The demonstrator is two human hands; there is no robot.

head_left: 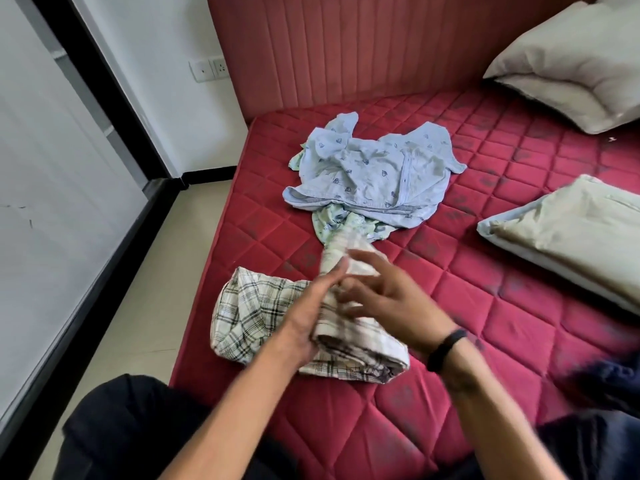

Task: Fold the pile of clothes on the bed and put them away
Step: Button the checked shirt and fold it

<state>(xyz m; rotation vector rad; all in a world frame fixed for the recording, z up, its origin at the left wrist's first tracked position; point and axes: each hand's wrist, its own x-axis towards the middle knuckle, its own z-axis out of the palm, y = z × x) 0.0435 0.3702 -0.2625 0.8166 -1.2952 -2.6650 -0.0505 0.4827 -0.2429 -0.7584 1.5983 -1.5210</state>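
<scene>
A cream and black plaid garment (249,313) lies partly folded on the red quilted mattress (485,271) near its front left edge. My left hand (308,313) lies flat on it with straight fingers. My right hand (384,292) hovers over the same garment with its fingers spread. It is blurred, and a pale strip of the cloth (341,252) rises by its fingertips. Beyond them lies a crumpled light blue printed garment (374,168). A pale green garment (332,223) pokes out from under it.
Two beige pillows lie on the bed, one at the back right (571,64) and one at mid right (571,230). The red padded headboard (346,46) stands behind. Dark cloth (609,379) lies at the right edge. Tiled floor (145,306) runs along the bed's left side.
</scene>
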